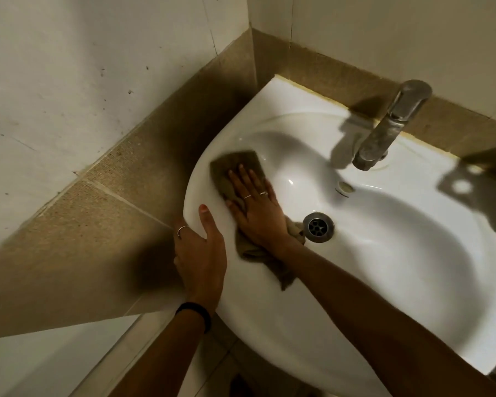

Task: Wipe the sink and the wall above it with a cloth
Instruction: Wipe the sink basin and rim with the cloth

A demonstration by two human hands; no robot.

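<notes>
A white ceramic sink (292, 116) fills the middle and right of the head view, set into a wall corner. A brown cloth (235, 164) lies on the sink's left inner slope. My right hand (255, 207) presses flat on the cloth with straight fingers, and the cloth's tail trails out behind my wrist toward the front rim. My left hand (199, 250) grips the sink's left outer rim, thumb on top and fingers curled over the edge. The wall above the sink (384, 32) is pale, with a brown tile band (312, 67) along its base.
A dull metal faucet (390, 127) stands at the back of the sink, its spout over the bowl. The metal drain (317, 226) sits just right of my right wrist. The left wall (69, 81) shows dark specks. Brown tiles (103, 224) run along it.
</notes>
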